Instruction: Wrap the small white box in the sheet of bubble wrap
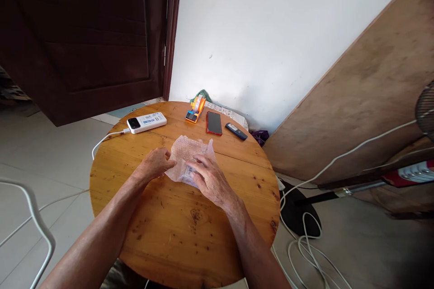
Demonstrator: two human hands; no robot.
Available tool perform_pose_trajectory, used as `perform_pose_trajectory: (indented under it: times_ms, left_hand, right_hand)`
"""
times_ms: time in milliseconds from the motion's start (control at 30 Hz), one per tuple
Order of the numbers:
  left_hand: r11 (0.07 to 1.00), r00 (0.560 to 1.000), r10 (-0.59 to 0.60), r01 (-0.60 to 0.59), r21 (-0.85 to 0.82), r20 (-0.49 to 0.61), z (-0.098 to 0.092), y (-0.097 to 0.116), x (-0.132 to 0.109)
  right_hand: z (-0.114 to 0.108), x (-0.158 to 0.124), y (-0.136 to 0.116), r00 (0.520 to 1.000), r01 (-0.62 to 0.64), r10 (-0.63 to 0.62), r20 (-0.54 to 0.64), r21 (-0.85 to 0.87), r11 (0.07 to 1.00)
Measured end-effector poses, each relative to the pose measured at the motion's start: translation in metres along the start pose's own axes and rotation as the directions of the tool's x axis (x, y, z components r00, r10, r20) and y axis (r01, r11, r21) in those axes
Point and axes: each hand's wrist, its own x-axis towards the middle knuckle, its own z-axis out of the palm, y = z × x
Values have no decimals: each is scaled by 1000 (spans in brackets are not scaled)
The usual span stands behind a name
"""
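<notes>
A sheet of clear bubble wrap (185, 148) lies on the round wooden table in front of me. At its near side a small flat item with a printed label (189, 171) shows on or through the plastic; its kind cannot be made out. My left hand (156, 163) has its fingers and thumb closed at the sheet's left edge. From the right, my right hand (212, 180) rests over the wrap and the labelled item, fingers apart, partly covering both.
Behind the wrap are an orange tape dispenser (195, 109), a red-edged phone (214, 123) and a dark blue handheld device (236, 131). A white power bank (147, 123) with a cable sits at left. A fan base (300, 210) and loose cables (307, 246) occupy the floor at right.
</notes>
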Motion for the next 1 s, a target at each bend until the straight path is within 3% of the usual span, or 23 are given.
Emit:
perform_pose_trajectory:
  times_ms: [167, 367, 567, 733, 1000]
  left_hand:
    - [996, 999, 39, -37, -80, 30, 3, -3, 2]
    - [982, 971, 147, -166, -91, -190, 8, -3, 4]
    - [934, 975, 136, -186, -305, -176, 17, 3, 3]
    - [833, 984, 131, -174, -525, -118, 22, 12, -3]
    - [741, 989, 131, -141, -657, -65, 22, 22, -9]
  right_hand:
    - [1, 0, 2, 1000, -2, 2, 7, -13, 1000]
    - [2, -1, 3, 1000, 8, -8, 11, -31, 999]
    - [3, 0, 3, 1000, 14, -14, 10, -28, 999]
    - [2, 1, 3, 1000, 15, -15, 15, -18, 1000]
    - [2, 1, 2, 999, 23, -23, 24, -14, 1000]
